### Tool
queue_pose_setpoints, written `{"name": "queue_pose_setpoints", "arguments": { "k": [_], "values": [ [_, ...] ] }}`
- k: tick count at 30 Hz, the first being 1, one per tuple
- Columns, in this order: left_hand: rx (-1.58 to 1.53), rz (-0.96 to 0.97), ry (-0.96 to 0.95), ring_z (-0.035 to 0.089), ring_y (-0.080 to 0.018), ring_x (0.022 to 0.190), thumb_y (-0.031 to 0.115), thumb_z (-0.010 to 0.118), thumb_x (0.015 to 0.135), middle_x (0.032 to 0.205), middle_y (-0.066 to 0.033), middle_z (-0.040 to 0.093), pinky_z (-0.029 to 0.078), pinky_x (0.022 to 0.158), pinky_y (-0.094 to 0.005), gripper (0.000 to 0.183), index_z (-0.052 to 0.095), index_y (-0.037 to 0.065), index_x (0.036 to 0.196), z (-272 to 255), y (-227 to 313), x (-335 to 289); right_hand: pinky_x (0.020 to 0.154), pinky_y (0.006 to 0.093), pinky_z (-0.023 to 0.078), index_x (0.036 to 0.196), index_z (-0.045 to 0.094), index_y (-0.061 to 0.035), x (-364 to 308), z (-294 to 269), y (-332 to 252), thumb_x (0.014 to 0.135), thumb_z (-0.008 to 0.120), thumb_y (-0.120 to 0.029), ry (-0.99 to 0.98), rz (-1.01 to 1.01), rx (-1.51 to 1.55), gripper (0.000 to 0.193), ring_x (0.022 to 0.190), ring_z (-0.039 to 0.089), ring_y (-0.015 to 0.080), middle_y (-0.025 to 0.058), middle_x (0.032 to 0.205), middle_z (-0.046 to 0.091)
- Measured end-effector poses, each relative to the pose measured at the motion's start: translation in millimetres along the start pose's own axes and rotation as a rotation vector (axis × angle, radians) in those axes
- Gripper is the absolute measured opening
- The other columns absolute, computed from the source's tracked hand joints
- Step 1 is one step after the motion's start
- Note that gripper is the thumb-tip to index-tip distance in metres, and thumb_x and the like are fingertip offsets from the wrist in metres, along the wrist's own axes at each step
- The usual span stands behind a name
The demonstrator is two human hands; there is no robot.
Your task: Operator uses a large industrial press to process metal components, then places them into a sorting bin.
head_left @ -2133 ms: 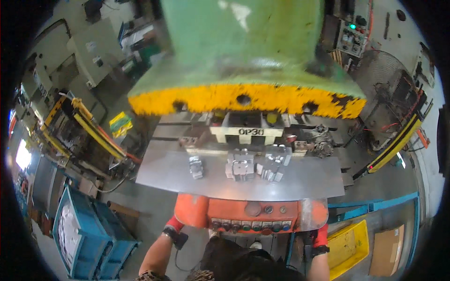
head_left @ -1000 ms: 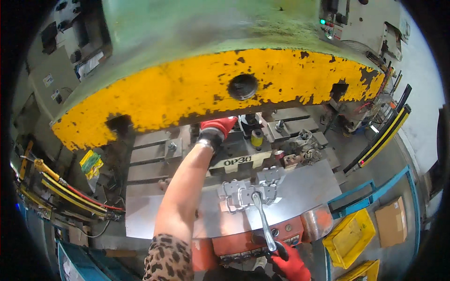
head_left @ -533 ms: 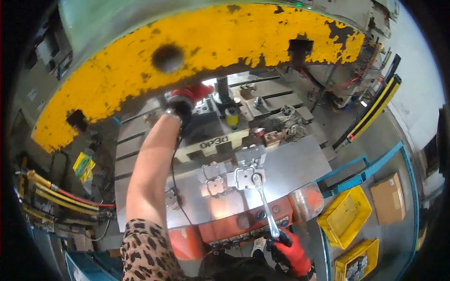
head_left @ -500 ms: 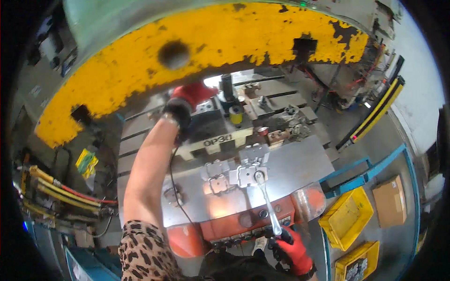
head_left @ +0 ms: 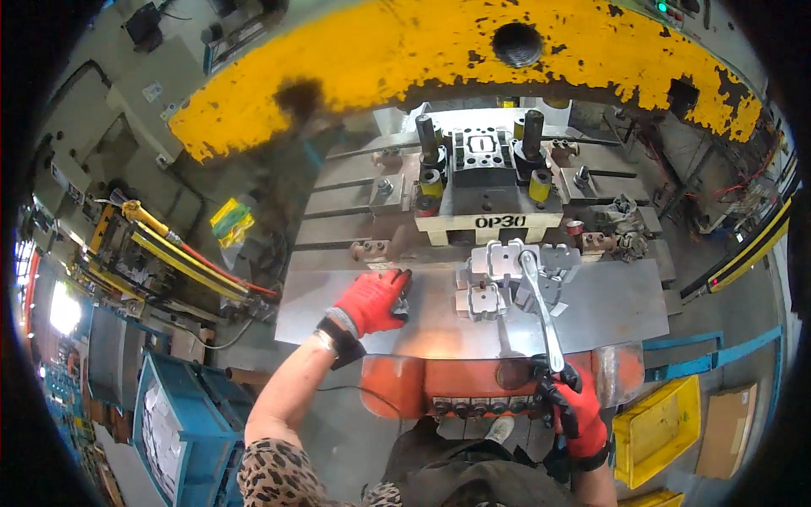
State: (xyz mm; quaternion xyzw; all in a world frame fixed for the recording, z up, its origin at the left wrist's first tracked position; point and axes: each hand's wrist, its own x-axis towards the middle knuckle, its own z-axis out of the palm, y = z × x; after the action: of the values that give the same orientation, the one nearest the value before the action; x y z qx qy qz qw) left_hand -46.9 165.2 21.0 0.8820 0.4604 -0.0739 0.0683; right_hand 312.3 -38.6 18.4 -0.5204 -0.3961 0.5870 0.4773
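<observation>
My left hand [head_left: 372, 302], in a red glove, is low over the left of a flat steel plate [head_left: 338, 297]. Its fingers close round a small grey metal part [head_left: 402, 308], mostly hidden by the glove. My right hand [head_left: 574, 401], gloved in red and black, grips the near end of a long silver tool [head_left: 545, 319] with a rounded head. That head rests over a cluster of formed metal pieces [head_left: 498, 258] on the plate. Beyond stands a press die [head_left: 490, 221] with a bright metal piece [head_left: 481, 144] on its top.
A worn yellow press beam [head_left: 405, 63] spans above the die. Dark guide posts [head_left: 532, 133] rise from the die. An orange control housing [head_left: 473, 378] with buttons borders the plate. Yellow bins [head_left: 659, 429] and a cardboard box [head_left: 726, 431] sit right; a blue cart [head_left: 182, 422] stands left.
My left hand has drawn back from the die to the plate's left side and closed on the small part. My right hand still holds the silver tool. The view has shifted leftward.
</observation>
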Motion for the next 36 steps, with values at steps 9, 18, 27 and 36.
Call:
{"name": "queue_pose_setpoints", "arguments": {
  "k": [9,18,27,36],
  "values": [
    [-0.130,0.196,0.285,0.040,-0.0483,0.135,0.047,0.078,0.075,0.149,-0.0293,0.039,0.033,0.114,-0.0534,0.093,0.040,0.002,0.147,65.4,-28.5,-1.3,0.067,0.0237,0.047,0.124,0.064,0.0012,40.2,28.4,-42.6,0.092,0.059,-0.007,0.054,-0.051,0.075,0.033,0.076,0.056,0.0069,0.0003,0.091,0.063],
    [-0.101,0.169,0.268,0.026,-0.0508,0.143,0.055,0.075,0.077,0.154,-0.0297,0.030,0.020,0.118,-0.0596,0.099,0.036,-0.002,0.149,68.5,-24.6,-6.8,0.047,0.0258,0.037,0.083,0.062,-0.0067,200.2,47.0,-75.6,0.100,0.059,-0.022,0.020,-0.235,-0.023,0.023,0.054,0.047,0.0050,-0.0028,0.069,0.053],
    [-0.248,0.020,0.378,0.023,-0.0493,0.145,0.047,0.075,0.078,0.156,-0.0268,0.029,0.019,0.119,-0.0591,0.097,0.033,0.000,0.151,65.0,-24.5,-40.4,0.037,0.0275,0.034,0.083,0.062,-0.0092,228.6,59.4,-90.7,0.095,0.063,-0.026,0.140,-0.213,-0.003,0.020,0.041,0.043,0.0089,-0.0015,0.060,0.051],
    [-0.254,-0.072,0.435,0.024,-0.0479,0.145,0.042,0.074,0.079,0.156,-0.0236,0.031,0.021,0.119,-0.0574,0.094,0.032,0.001,0.152,68.3,-19.0,-59.9,0.033,0.0299,0.034,0.101,0.062,-0.0077,223.4,57.1,-106.9,0.095,0.063,-0.030,0.136,-0.162,-0.239,0.023,0.039,0.048,0.0132,0.0012,0.063,0.052]
  ]
}}
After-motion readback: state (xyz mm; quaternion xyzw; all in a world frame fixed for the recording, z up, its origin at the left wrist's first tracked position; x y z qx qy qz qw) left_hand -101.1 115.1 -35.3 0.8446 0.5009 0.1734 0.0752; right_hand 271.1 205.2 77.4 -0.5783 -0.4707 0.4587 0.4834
